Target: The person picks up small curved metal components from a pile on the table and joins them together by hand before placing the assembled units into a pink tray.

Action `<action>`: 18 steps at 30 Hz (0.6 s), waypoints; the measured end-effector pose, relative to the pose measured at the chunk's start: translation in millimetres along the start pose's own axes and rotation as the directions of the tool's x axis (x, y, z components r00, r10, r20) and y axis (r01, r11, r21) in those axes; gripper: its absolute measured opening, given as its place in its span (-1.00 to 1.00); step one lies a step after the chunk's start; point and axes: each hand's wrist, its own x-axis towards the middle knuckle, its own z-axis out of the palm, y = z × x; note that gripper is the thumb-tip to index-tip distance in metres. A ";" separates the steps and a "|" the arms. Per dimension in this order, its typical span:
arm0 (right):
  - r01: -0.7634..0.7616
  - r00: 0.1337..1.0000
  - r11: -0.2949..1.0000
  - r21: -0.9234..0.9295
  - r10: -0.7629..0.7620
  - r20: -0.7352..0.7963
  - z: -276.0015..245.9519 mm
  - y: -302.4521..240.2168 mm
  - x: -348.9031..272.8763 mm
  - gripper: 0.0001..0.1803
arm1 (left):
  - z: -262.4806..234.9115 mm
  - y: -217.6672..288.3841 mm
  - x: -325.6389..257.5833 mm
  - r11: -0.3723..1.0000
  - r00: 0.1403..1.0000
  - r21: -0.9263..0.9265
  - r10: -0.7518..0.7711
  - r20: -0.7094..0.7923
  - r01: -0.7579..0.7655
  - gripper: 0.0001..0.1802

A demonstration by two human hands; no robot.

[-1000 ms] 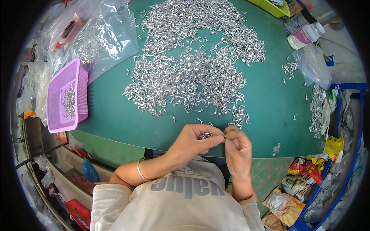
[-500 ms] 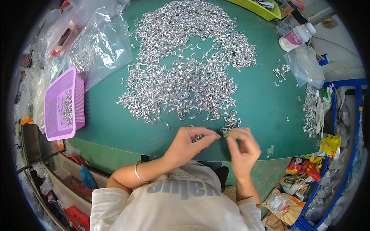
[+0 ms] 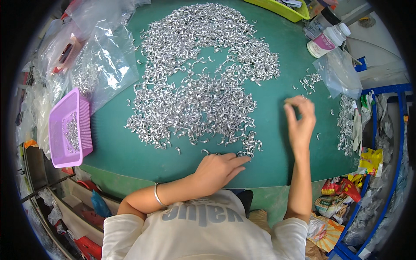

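Note:
Small curved silver metal pieces lie in a broad heap on the green table. At the heap's near right tip, a small cluster of these pieces runs down toward me. My left hand rests palm down there, index finger stretched out to the cluster's near end; the underside of the hand is hidden. My right hand is raised over the table to the right, thumb and fingertips brought together. What they pinch, if anything, is too small to name. Beyond it lies a small scatter of metal pieces.
A purple basket with some metal pieces stands at left, beside clear plastic bags. A yellow-green tray and a white bottle are at the far right. More metal pieces line the right edge, near a blue rack.
My right hand has left the cluster beside my left hand and moved right and away from me. My left hand has turned palm down, its index finger straighter.

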 end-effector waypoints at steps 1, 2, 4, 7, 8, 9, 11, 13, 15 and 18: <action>0.006 0.990 0.995 0.104 -0.020 0.138 -1.2 -15.4 -8.9 -0.84 | 0.9 2.7 2.5 0.998 0.999 0.067 0.000 0.040 -0.002 -0.69; -0.016 0.971 0.996 0.093 -0.007 0.239 -0.4 -30.7 -18.4 -0.82 | 3.0 5.5 5.9 0.991 0.997 0.134 -0.001 0.083 -0.010 -0.68; 0.010 0.956 0.999 0.043 -0.023 0.293 4.5 -43.9 -31.1 -0.77 | 6.1 7.1 10.9 0.969 0.990 0.243 -0.004 0.139 -0.031 -0.66; 0.053 0.961 0.998 -0.020 -0.046 0.272 15.7 -44.4 -37.0 -0.80 | 6.6 4.5 14.4 0.944 0.991 0.329 -0.018 0.132 -0.026 -0.67; 0.082 0.964 0.996 -0.037 -0.070 0.258 16.2 -45.2 -37.6 -0.81 | 1.7 3.7 14.6 0.944 0.994 0.328 -0.023 0.109 -0.014 -0.68; 0.114 0.965 0.992 -0.054 -0.098 0.244 16.9 -45.7 -37.4 -0.82 | -3.3 2.4 13.5 0.944 0.996 0.329 -0.028 0.083 -0.001 -0.69; 0.069 0.978 0.997 -0.027 -0.062 0.201 12.8 -43.4 -39.6 -0.84 | -11.0 -0.7 8.7 0.944 0.998 0.329 -0.050 0.040 0.034 -0.73; -0.003 0.984 0.999 0.041 -0.004 0.180 4.3 -43.7 -40.4 -0.85 | -18.6 -2.1 5.0 0.951 0.998 0.300 -0.070 -0.011 0.070 -0.80; -0.037 0.985 0.999 0.031 0.031 0.172 0.6 -42.9 -43.1 -0.85 | -20.5 -1.8 4.0 0.965 0.994 0.244 -0.078 -0.079 0.096 -0.82; -0.037 0.986 0.999 0.025 0.032 0.163 3.8 -47.0 -43.6 -0.83 | -16.7 -3.0 4.1 0.981 0.989 0.169 -0.077 -0.125 0.098 -0.84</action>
